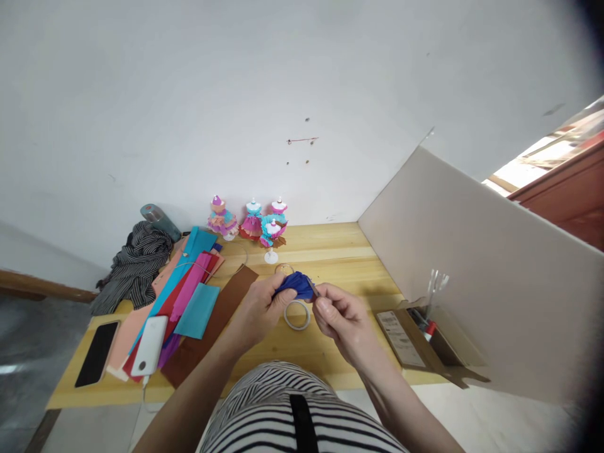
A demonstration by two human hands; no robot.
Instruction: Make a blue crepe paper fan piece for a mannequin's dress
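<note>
Between my two hands, above the wooden table, is a gathered piece of dark blue crepe paper. The fingers of my left hand are closed around its left side. At its right end my right hand pinches a small dark brown piece, which looks like a strip; its exact kind is hard to make out. Just under the blue paper lies a white tape ring. Behind my hands stand several small dress-form figures with ruffled pink, teal and peach paper skirts.
Coloured paper sheets cover the table's left part, with a white power bank on top. A black phone and striped cloth lie further left. On the right, an open cardboard box stands before a white panel.
</note>
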